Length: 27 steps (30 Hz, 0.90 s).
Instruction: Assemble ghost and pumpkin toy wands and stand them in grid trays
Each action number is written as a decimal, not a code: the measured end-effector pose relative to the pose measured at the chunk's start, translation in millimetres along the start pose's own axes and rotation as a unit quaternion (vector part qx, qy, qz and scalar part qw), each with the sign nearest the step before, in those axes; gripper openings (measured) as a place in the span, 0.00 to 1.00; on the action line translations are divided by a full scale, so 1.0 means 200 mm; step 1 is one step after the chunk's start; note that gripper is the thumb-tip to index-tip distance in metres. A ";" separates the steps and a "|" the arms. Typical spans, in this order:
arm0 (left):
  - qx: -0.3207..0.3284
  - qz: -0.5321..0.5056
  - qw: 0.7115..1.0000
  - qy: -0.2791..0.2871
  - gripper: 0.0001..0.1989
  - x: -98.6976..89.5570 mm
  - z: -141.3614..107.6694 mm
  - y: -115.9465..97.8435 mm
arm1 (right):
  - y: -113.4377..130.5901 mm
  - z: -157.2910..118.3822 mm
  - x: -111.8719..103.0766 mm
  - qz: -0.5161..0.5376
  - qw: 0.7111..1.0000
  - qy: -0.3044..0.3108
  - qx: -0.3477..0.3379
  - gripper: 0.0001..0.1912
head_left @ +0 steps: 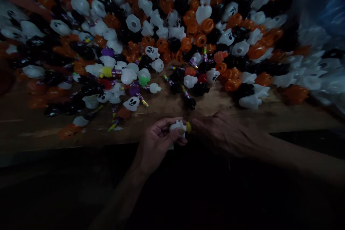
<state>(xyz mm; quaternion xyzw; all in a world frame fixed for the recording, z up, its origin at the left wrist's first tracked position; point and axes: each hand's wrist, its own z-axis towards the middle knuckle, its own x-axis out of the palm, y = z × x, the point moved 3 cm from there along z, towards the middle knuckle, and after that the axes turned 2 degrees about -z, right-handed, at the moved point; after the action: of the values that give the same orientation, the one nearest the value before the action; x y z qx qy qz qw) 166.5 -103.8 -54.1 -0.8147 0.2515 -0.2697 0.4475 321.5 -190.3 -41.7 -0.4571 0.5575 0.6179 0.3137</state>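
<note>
My left hand (pixel 159 142) holds a small white plastic ghost toy (pixel 177 126) on its side, thumb in front and fingers behind. A yellow piece (pixel 188 127) sticks out of the toy's right end. My right hand (pixel 218 131) is closed, its fingertips at that yellow piece; the dim light blurs the exact grip. Both hands are in front of the table's near edge. Beyond them lie candy-filled tubes with small coloured hand-shaped ends, such as a black one (pixel 188 97), and a white skull-faced ghost toy (pixel 131 104).
A big heap of white, black and orange Halloween toys (pixel 161 25) covers most of the wooden table (pixel 221 113). Orange pumpkin toys (pixel 232 79) lie at the heap's front right. A clear plastic bag (pixel 320 36) is at the far right. The scene is very dark.
</note>
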 end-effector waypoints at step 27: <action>0.095 0.042 0.993 0.056 0.15 0.01 0.08 -0.05 | -0.06 -0.02 -0.11 0.399 0.896 0.030 0.194 0.13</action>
<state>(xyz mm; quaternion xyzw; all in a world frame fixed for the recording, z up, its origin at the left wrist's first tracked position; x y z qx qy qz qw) 180.5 -90.3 -52.5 -0.7408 0.2838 -0.3186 0.5188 341.2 -188.7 -26.1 -0.1443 0.8110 0.5568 0.1068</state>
